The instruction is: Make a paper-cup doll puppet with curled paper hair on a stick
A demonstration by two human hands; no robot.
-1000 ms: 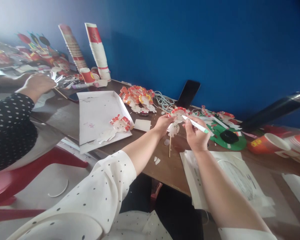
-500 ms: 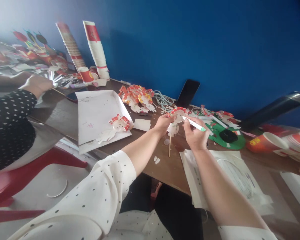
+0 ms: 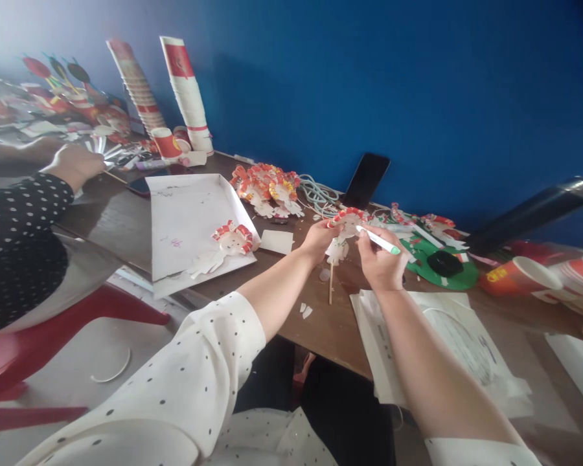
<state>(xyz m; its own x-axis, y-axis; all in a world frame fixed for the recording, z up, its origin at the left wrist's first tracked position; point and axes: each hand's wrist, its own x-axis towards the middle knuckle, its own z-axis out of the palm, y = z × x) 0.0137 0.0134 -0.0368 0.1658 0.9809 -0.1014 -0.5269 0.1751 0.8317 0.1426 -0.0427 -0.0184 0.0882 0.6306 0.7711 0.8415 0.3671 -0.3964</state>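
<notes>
My left hand (image 3: 319, 239) is closed on a paper lion figure (image 3: 339, 251) with a curled red fringe round its white face. A thin wooden stick (image 3: 331, 285) extends below the figure. In my right hand (image 3: 381, 262) is a white marker (image 3: 379, 240) with a green end, its tip at or close to the figure's face. A similar paper lion (image 3: 232, 239) lies in the white box lid (image 3: 194, 220) to the left. Several more fringed paper lions (image 3: 267, 188) are heaped behind my left hand.
A black phone (image 3: 366, 181) leans against the blue wall. Stacked paper cups (image 3: 187, 90) stand at the back left. A green disc (image 3: 459, 275), a tipped red cup (image 3: 517, 277) and papers (image 3: 447, 323) are at right. At far left, a co-worker's hands (image 3: 75, 165) hold a thin stick.
Almost nothing differs. Both hands keep their grip on the figure and the marker, with at most a very slight shift.
</notes>
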